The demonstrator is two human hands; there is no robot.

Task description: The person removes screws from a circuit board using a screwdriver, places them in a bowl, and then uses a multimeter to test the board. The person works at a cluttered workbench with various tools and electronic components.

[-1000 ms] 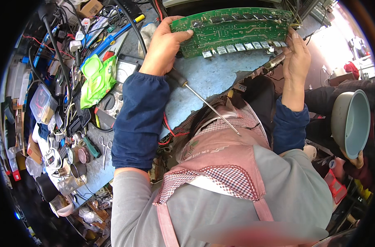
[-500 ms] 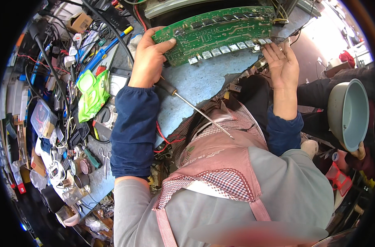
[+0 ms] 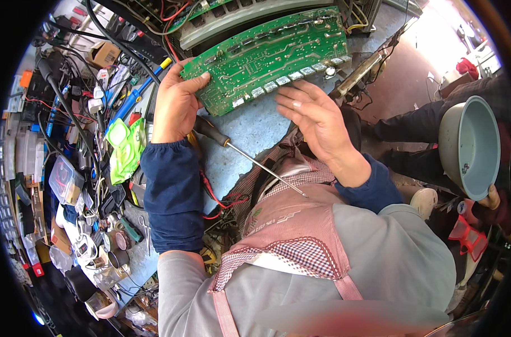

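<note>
One blue-topped bench [image 3: 250, 126], ragged along its near edge: largest item noted from where I stand. Above it, a long green circuit board [image 3: 266, 62], tilted, traced face showing. Off to the right, well apart, a grey-blue bowl [image 3: 480, 168], held by another person's hand [image 3: 493, 197]. Screwdriver [image 3: 226, 141]: dark handle just beside the worker's left hand [image 3: 177, 106], shaft slanting out past the bench edge; cannot tell whether hidden fingers touch it. Left grip: closed on the board's left end, thumb on the visible face. Right hand [image 3: 320, 121]: grip loose, fingers extended near the board's lower edge, contact uncertain. Smallest: a row of pale blocks [image 3: 295, 75] along that edge.

Judgement: step in hand looks like supporting the board for viewing. Next move would call for a steady left grip, right fingers careful around the blocks.
</note>
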